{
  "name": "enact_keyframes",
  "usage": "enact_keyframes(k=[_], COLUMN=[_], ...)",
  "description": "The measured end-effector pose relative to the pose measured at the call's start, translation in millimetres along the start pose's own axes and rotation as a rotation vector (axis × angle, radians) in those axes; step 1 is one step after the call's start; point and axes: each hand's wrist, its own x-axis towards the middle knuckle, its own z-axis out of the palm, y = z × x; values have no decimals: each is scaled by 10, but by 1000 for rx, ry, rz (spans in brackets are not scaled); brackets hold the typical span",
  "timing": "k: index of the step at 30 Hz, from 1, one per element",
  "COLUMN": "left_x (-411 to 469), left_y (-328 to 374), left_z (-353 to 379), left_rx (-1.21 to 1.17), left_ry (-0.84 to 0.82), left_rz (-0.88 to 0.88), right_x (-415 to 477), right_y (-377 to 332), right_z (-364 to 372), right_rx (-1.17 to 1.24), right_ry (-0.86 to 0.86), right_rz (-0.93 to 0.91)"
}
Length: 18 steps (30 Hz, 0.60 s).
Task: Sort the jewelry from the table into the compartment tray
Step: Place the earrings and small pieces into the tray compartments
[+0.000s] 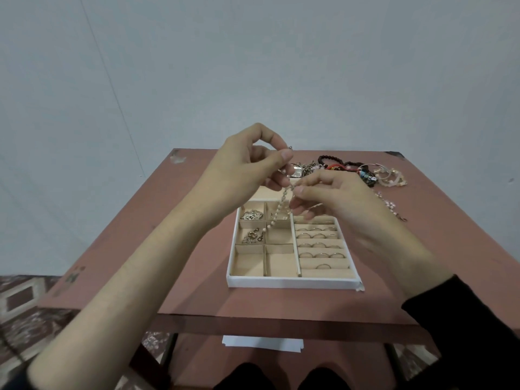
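At the centre of the reddish tabletop (197, 277) sits the white-walled compartment tray (292, 283), lined in beige. Its 3 o'clock half is a bank of padded slots holding rings (319, 236) upright, row after row from the far end toward the near wall. Its 9 o'clock half is split into square cells: the cell at 11 o'clock holds silvery pieces (252, 215), and the one just nearer holds small earrings (253, 236). Above the tray's far end both hands carry a pale beaded chain (281, 202). The left hand (247, 164) has its fingers (285, 157) clamped on the chain's top end, thumb against forefinger, and the right hand (332, 192) pinches it lower down with its own fingers (301, 190) pressed together. The chain's long axis runs from 12 o'clock down to 7 o'clock, and its free end dangles over the square cells; whether it touches the lining cannot be told. Beyond the tray, from 12 to 2 o'clock, lies a heap of jewelry (365, 171) with a dark bead bracelet (330, 159) and pink bangles (391, 174).
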Motion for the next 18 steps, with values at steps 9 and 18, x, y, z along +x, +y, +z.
enact_keyframes(k=[9,18], left_x=[-21,67], left_y=[-77,153], left_z=[-50,-97], left_rx=[-5,11], left_ry=[14,44], left_rz=[-25,69], right_x=[28,22], right_y=[112,167], right_z=[128,76], right_rx=[-592,-754], right_ry=[-54,-64], right_rz=[-42,-108])
